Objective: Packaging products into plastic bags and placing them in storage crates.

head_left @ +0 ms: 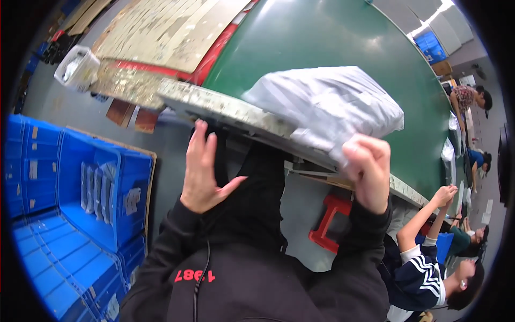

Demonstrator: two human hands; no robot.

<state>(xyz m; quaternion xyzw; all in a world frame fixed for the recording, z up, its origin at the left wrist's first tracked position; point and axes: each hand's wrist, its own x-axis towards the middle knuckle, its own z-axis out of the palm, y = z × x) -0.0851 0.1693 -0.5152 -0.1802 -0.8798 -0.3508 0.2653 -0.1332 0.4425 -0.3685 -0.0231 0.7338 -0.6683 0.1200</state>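
Note:
A pale grey plastic mailing bag [343, 96] lies on the green work surface [322, 40], its near corner drawn out over the table edge. My right hand [370, 169] is closed in a fist around that corner, which is blurred by motion. The bag bulges, and what is inside it is hidden. My left hand [201, 172] hangs in front of the table edge, left of the bag and apart from it. Its fingers are stretched out with the thumb spread, and nothing is in them.
Blue plastic crates [102, 177] stand at the left, one holding several wrapped packs [98, 188]. A white bin [78, 67] sits by the table's left end, near a worn board [171, 29]. A red stool [330, 224] is under the table. Co-workers [429, 268] sit along the right.

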